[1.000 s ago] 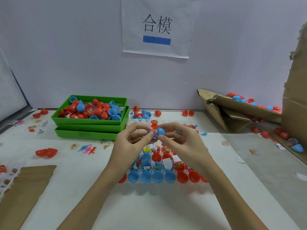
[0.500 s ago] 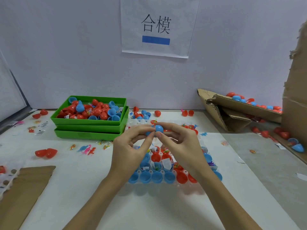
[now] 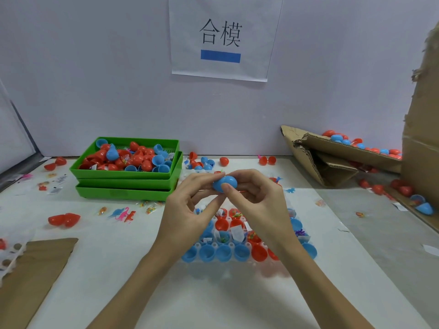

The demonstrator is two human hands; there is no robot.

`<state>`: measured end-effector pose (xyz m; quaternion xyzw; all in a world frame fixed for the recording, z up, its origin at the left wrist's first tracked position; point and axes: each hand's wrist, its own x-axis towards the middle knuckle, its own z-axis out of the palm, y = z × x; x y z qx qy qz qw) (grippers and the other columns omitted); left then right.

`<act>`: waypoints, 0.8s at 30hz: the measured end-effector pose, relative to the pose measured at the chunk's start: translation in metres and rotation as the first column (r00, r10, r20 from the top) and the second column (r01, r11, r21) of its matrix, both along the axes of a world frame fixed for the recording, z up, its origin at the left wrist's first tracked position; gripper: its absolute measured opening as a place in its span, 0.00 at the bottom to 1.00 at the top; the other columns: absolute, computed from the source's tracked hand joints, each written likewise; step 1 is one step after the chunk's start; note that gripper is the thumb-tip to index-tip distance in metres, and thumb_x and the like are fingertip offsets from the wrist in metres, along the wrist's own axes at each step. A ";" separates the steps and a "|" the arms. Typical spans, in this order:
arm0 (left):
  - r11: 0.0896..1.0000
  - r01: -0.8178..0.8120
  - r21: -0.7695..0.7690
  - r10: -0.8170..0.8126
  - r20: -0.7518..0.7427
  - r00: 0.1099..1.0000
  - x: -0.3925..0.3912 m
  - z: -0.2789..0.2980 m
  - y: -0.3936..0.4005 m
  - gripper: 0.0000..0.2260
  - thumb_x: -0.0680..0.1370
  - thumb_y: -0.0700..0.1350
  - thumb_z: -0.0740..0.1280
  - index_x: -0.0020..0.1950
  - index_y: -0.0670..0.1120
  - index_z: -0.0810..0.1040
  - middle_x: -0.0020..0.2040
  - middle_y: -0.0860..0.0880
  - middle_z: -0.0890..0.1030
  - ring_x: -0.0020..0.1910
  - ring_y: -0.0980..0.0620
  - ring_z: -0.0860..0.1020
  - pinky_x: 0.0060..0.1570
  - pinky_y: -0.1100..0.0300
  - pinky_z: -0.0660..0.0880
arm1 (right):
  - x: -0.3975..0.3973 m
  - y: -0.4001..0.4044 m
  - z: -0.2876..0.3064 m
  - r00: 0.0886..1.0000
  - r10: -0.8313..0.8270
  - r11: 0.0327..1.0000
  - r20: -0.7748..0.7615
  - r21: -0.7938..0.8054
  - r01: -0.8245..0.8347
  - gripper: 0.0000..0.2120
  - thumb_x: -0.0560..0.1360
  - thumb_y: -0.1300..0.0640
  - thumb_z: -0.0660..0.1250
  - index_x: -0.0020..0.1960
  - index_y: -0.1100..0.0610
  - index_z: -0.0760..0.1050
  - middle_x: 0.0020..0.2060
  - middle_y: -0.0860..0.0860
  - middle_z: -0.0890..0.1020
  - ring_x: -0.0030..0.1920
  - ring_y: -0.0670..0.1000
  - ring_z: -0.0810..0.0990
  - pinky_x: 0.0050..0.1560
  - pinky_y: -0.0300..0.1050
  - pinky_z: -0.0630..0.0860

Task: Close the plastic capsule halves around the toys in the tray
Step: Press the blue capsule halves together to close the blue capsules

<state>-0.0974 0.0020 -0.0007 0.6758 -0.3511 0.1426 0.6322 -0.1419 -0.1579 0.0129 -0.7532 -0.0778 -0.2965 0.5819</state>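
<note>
Nearest us on the bench lies the tray of open red and blue halves. Above it our left hand and right hand hold a blue capsule, fingers of both curled round it. Behind sit stacked green bins.

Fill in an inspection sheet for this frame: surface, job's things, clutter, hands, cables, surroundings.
Surface: white table with brown cardboard sheet at the near left.
Job's things: blue capsule held above the tray; the tray holds open blue and red halves, some with toys or paper slips.
Clutter: stacked green bins full of capsule halves; loose red halves and small toy dinosaurs on the table.
Hands: left hand and right hand both pinch the capsule.
Cables: nothing seen.
Surroundings: paper sign on the wall; torn cardboard box with more capsules at the right.
</note>
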 end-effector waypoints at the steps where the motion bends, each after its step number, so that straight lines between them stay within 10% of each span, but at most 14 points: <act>1: 1.000 -0.011 -0.006 0.011 0.005 1.000 0.000 0.000 0.001 0.20 0.75 0.42 0.74 0.67 0.48 0.81 0.64 0.52 0.81 0.63 0.54 0.82 0.58 0.63 0.80 | 0.000 0.000 0.000 1.000 0.005 1.000 0.012 -0.016 -0.005 0.16 0.74 0.49 0.74 0.59 0.54 0.81 0.49 0.45 0.85 0.52 0.49 0.85 0.51 0.41 0.83; 24: 0.996 -0.044 -0.082 0.041 -0.041 0.998 -0.005 0.002 -0.002 0.17 0.74 0.44 0.76 0.63 0.49 0.82 0.59 0.54 0.84 0.60 0.55 0.84 0.56 0.64 0.80 | -0.001 -0.007 -0.001 0.980 -0.036 0.933 0.196 -0.345 0.103 0.14 0.77 0.57 0.72 0.62 0.55 0.80 0.55 0.45 0.83 0.52 0.44 0.82 0.52 0.33 0.80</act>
